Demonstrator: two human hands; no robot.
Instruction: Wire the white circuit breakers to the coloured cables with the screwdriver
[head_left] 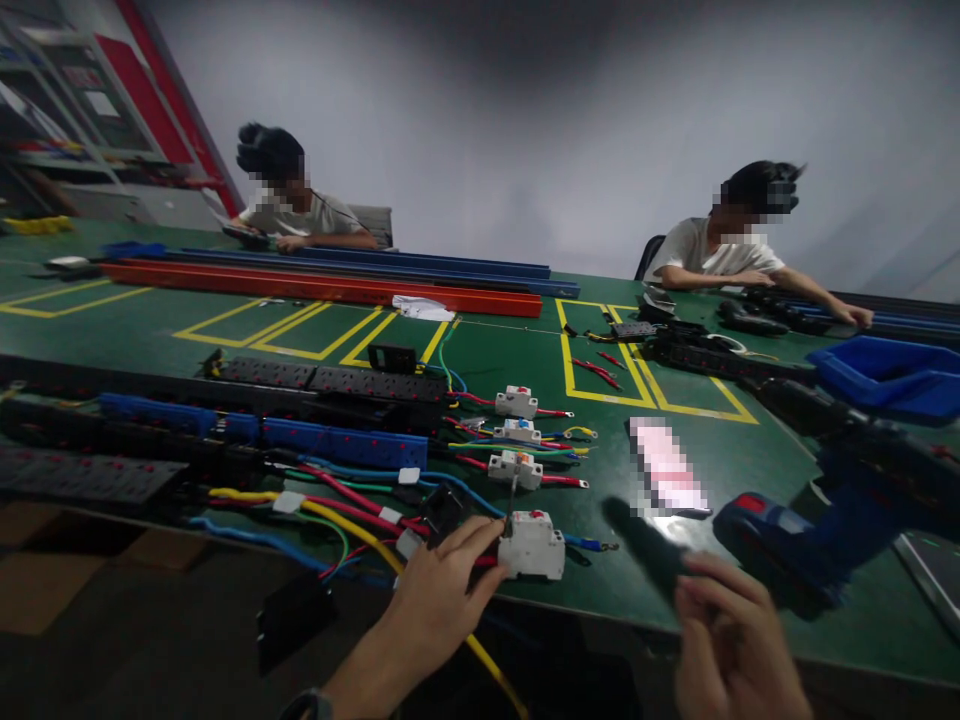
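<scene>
At the table's near edge, my left hand [439, 600] grips the left end of a white circuit breaker [534, 546], with a red wire [484, 563] running between thumb and fingers. A thin grey piece [512, 508] stands upright by the fingertips; its kind is unclear. From the breaker's right side comes a short blue wire [589, 544] with a metal lug. To the right, above the front edge, my right hand [735, 640] is closed, fingertips against the thumb. Whatever it holds is hidden. A dark blurred shape [645, 545] reaches its fingertips; I cannot tell if it is a shadow.
Behind lie several wired breakers [516, 468] and black socket strips [375, 385]. A blue cordless drill [817, 530] and blue bin [889, 375] stand right. A pink-and-white item [664, 465] lies mid-table. Orange rails [322, 288] stretch across. Two people [315, 215] sit opposite.
</scene>
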